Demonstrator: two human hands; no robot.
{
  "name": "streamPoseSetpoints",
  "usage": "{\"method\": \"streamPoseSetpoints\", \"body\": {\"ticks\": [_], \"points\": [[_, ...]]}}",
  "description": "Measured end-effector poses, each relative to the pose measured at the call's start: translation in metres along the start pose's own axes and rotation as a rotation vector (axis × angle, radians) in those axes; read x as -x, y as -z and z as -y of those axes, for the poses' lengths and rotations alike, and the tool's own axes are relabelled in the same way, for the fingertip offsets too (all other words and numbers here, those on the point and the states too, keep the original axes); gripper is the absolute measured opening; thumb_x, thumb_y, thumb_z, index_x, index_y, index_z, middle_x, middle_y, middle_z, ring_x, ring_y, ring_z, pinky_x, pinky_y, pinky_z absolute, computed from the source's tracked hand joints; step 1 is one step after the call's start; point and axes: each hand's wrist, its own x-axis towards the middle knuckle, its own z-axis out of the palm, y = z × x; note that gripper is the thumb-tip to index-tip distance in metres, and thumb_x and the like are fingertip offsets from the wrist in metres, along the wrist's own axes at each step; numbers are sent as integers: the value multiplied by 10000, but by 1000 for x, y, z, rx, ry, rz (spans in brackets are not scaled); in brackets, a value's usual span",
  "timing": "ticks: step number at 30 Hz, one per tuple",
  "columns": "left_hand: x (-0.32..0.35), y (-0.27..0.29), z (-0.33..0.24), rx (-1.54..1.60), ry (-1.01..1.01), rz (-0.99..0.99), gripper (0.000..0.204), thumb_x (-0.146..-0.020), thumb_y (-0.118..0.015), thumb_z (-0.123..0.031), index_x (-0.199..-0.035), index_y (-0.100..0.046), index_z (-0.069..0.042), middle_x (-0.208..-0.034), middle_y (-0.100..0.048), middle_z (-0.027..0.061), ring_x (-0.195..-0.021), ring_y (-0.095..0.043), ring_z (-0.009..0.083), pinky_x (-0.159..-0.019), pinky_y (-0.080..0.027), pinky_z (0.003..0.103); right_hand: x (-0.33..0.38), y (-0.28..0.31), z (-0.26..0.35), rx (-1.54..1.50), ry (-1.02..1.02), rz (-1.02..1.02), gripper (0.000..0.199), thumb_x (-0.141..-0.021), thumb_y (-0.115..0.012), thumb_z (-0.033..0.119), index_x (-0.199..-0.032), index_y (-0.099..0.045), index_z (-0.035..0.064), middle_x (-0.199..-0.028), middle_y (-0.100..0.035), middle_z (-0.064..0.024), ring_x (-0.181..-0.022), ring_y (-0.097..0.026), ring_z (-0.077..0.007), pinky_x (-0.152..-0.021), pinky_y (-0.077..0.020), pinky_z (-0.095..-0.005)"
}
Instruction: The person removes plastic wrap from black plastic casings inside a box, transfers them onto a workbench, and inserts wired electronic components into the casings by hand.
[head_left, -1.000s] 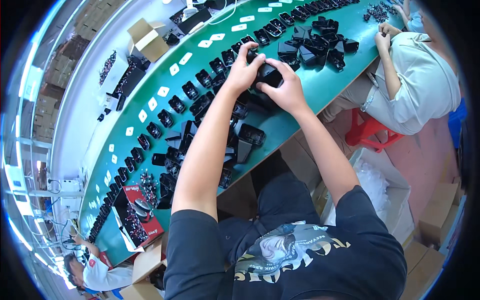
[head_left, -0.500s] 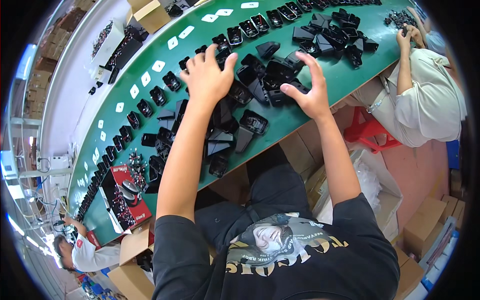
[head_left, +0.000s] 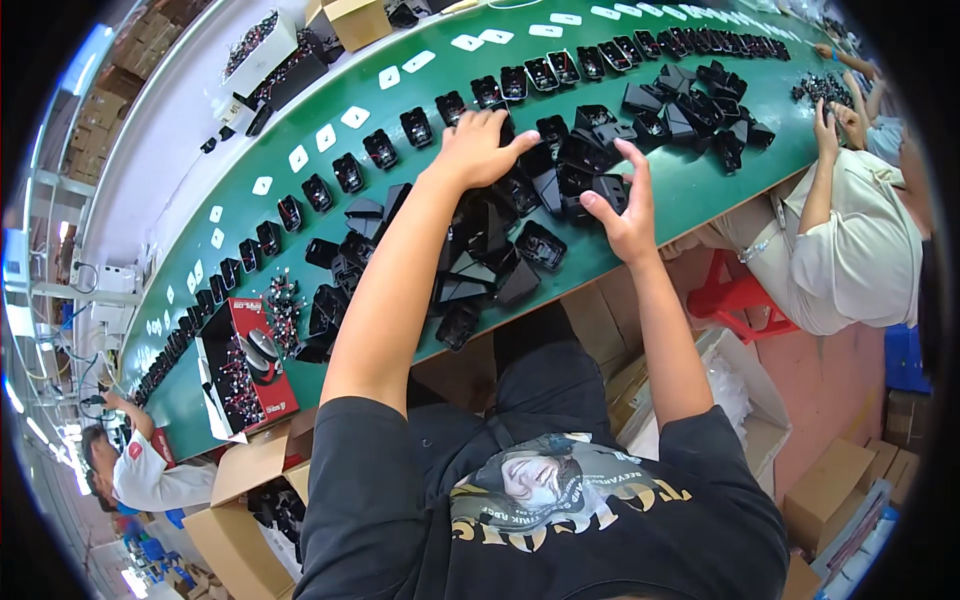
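Nearest the body, both bare forearms are reaching up and away from the black printed shirt [head_left: 560, 500] toward the long green surface [head_left: 690, 195]. Compared with a moment ago the hands are sitting a little lower and closer together on the heap of black plastic housings [head_left: 500, 240]; the pile looks drawn in toward the near edge, so it seems they are gathering or sorting the loose parts rather than lifting one clear. The right hand [head_left: 625, 205] is standing almost on edge, fingers [head_left: 636, 165] narrowly curled with the thumb pinching one black housing [head_left: 608, 187] at the pile's right side. The left hand [head_left: 478, 148] is lying palm down, fingers spread wide over the pile's far side, holding nothing that shows. Beyond it a row of single housings [head_left: 520, 85] and white cards [head_left: 355, 117] is running along the surface; a seated co-worker [head_left: 850, 250] is working at the right end
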Motion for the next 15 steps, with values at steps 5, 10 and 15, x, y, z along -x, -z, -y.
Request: {"method": "streamPoseSetpoints", "body": {"ticks": [5,10,15], "points": [[10,3,-10,206,-101,105,685,-955,-536,-552,-1397,-543,-28,-1453,-527,150,-1356,-449,360,-1098,-355,468,-3,-9,11,-84,-76,53,795,-772,-821,347,-1404,-445,45,-1438,-478,-177,-1294,-471,-356,-1118,-351,-436],[92,51,-11,-15,-250,-447,565,-919,-631,-426,-1320,-589,-29,-1410,-550,130,-1330,-463,349,-1100,-343,455,2,-13,34,191,335,-125,828,-767,-819,445,-1398,-449,57,-1472,-449,-179,-1347,-414,-378,-1145,-290,-472],[262,65,-17,72,-154,-514,340,-829,-724,-207,-1134,-649,-75,-1326,-574,92,-1280,-479,332,-1086,-352,445,80,-38,85,418,477,280,782,-757,-742,617,-1412,-529,247,-1583,-382,-131,-1484,-235,-397,-1137,-49,-658]]}}
